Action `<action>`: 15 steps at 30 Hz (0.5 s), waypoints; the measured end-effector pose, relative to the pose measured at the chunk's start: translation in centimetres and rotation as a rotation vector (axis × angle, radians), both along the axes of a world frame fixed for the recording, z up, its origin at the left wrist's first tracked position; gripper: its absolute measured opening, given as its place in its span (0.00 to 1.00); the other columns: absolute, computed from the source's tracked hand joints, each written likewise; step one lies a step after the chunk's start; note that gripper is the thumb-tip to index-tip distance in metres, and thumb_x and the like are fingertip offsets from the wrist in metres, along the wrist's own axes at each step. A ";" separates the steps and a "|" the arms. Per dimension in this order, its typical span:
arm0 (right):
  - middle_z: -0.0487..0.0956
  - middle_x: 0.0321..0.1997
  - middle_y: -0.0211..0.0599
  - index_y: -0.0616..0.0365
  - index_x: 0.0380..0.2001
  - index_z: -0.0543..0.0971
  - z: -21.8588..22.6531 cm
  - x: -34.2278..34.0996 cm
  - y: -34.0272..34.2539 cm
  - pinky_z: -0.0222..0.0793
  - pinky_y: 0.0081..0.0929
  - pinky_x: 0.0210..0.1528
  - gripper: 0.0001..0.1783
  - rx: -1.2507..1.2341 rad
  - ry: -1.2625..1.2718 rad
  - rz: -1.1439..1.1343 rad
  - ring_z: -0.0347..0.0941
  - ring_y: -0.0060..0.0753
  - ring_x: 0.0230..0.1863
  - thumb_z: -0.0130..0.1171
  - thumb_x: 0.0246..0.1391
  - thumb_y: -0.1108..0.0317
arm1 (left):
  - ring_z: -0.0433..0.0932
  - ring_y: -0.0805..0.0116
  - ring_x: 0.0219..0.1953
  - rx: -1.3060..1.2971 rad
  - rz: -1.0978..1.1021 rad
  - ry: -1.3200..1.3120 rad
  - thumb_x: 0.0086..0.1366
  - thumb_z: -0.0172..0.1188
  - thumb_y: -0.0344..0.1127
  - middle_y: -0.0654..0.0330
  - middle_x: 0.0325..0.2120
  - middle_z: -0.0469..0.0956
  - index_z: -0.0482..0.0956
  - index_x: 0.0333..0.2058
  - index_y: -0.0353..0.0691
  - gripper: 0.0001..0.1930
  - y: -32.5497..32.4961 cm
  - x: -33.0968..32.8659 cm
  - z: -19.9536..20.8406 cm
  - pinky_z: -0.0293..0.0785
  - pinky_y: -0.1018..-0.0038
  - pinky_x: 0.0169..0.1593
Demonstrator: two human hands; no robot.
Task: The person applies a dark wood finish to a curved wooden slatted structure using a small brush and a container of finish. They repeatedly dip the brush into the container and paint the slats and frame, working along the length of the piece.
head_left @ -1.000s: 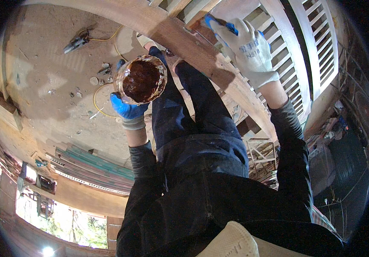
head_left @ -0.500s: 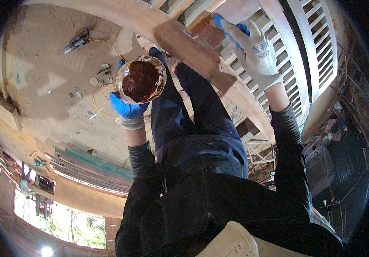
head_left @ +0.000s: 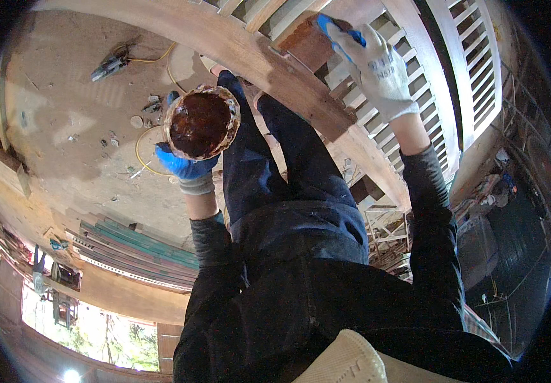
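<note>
My left hand, in a blue-coated white glove, grips a round tub from its left and underside. Dark red-brown thick liquid fills the tub, and its rim is crusted with residue. At the upper right my right hand, gloved the same way, reaches over a pale slatted wooden frame. Its fingers are curled beside a reddish-brown patch on a wooden panel. Whatever those fingers hold is hidden behind the glove.
A second slatted frame stands farther right. On the dusty floor at left lie a power tool with a yellow cord and scattered scraps. Stacked boards sit at lower left; dark sheeting is at right.
The tub has shifted slightly left in my left hand. My right hand has moved a little upward at the panel, its fingers still curled. The whole view has shifted slightly.
</note>
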State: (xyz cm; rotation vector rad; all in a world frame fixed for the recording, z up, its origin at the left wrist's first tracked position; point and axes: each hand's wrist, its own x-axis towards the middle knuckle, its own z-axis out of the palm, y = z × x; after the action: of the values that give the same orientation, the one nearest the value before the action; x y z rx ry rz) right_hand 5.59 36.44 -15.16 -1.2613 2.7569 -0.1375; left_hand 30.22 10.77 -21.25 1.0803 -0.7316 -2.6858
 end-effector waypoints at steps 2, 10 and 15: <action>0.75 0.45 0.39 0.32 0.55 0.74 0.1 0.2 0.7 0.78 0.40 0.39 0.27 -0.034 -0.098 -0.056 0.78 0.46 0.38 0.58 0.52 0.69 | 0.57 0.48 0.67 0.257 0.056 0.337 0.55 0.40 0.77 0.53 0.66 0.56 0.52 0.68 0.50 0.49 -0.2 -0.2 -0.2 0.57 0.48 0.66; 0.74 0.43 0.40 0.36 0.57 0.73 0.6 -0.4 -0.4 0.77 0.36 0.39 0.28 -0.070 -0.092 -0.024 0.77 0.44 0.37 0.59 0.51 0.71 | 0.57 0.51 0.67 0.436 0.061 0.531 0.58 0.28 0.77 0.54 0.66 0.56 0.54 0.67 0.50 0.48 -0.2 0.0 -1.0 0.56 0.50 0.67; 0.74 0.43 0.40 0.36 0.57 0.73 1.1 -0.5 0.4 0.77 0.35 0.37 0.29 -0.087 -0.161 -0.026 0.76 0.43 0.37 0.60 0.50 0.70 | 0.57 0.50 0.67 0.232 -0.057 0.449 0.60 0.32 0.73 0.53 0.66 0.56 0.52 0.68 0.51 0.44 -0.1 -0.1 -0.8 0.57 0.50 0.66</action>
State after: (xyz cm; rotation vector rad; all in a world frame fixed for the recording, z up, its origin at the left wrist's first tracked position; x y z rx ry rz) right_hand 5.12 36.82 -14.03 -1.1781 2.6555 -0.3491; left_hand 30.14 10.67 -22.03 0.4593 -0.3819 -2.9564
